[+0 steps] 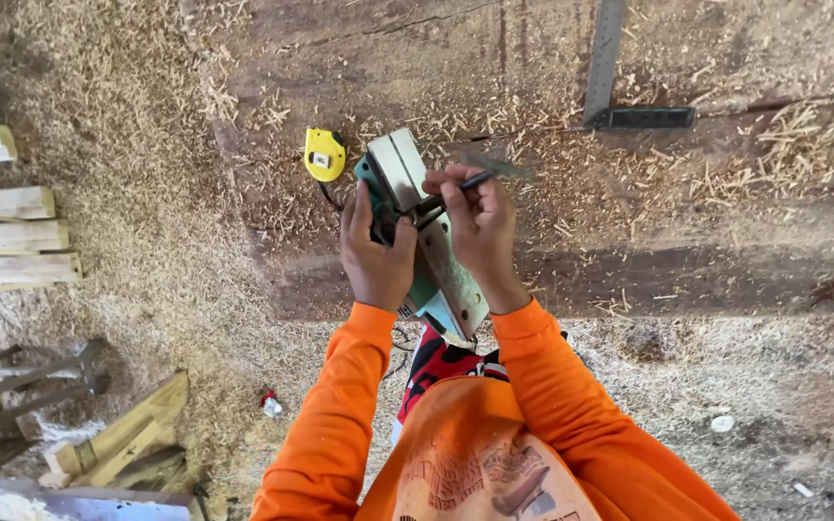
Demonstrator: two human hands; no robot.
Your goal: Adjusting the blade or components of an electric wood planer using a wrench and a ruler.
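Stacked pale planks (7, 236) at far left. Yellow tape measure (324, 154) on shaving-strewn bench. Left hand (375, 253) clasps green electric planer (424, 236), sole upturned. Right hand (478, 227) pinches a dark slim tool (451, 193) against it. Steel square (620, 82) upper right.

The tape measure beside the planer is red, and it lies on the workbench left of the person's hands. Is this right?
Not quite. In the head view the tape measure is yellow, not red. It does lie on the workbench, left of the planer and the hands.
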